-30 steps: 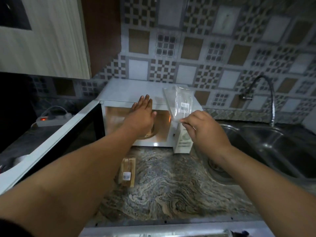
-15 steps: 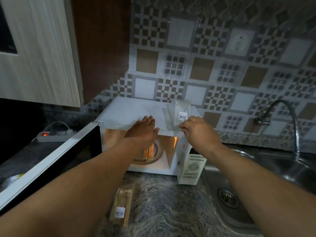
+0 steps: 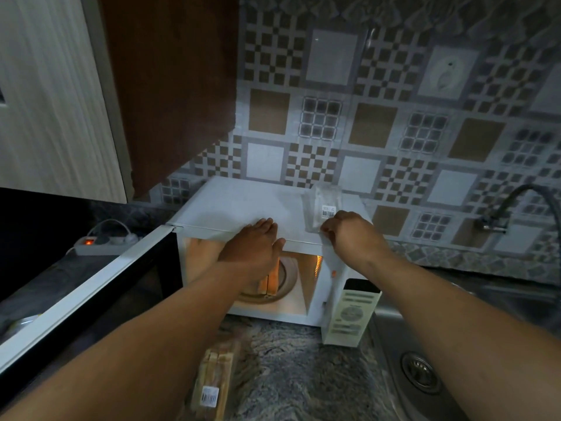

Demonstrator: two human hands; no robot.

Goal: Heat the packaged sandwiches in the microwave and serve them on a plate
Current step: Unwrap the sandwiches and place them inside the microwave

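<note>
- Clear plastic wrapper (image 3: 322, 208), emptied, lies on top of the microwave (image 3: 243, 205); the right hand (image 3: 349, 235) pinches its near edge.
- Left hand (image 3: 258, 247), fingers straight and holding nothing, hovers at the open cavity, above an unwrapped sandwich (image 3: 268, 284) on the turntable.
- Loading is half done, I judge: a packaged sandwich (image 3: 214, 381) waits on the worktop (image 3: 303, 375).
- Next: unwrap it, load, shut the door (image 3: 91, 296).
- Barcode stickers are unreadable.

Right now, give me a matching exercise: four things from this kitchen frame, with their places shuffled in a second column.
Things:
1. Empty clear plastic wrapper
2. Unwrapped sandwich
3. Wrapped sandwich with barcode label
4. White power strip with orange light

Places:
A. On the marbled counter, in front of the white microwave
B. On the turntable inside the microwave
C. On top of the microwave
D. On the dark counter, left of the microwave

Pairs: 1-C, 2-B, 3-A, 4-D
</note>
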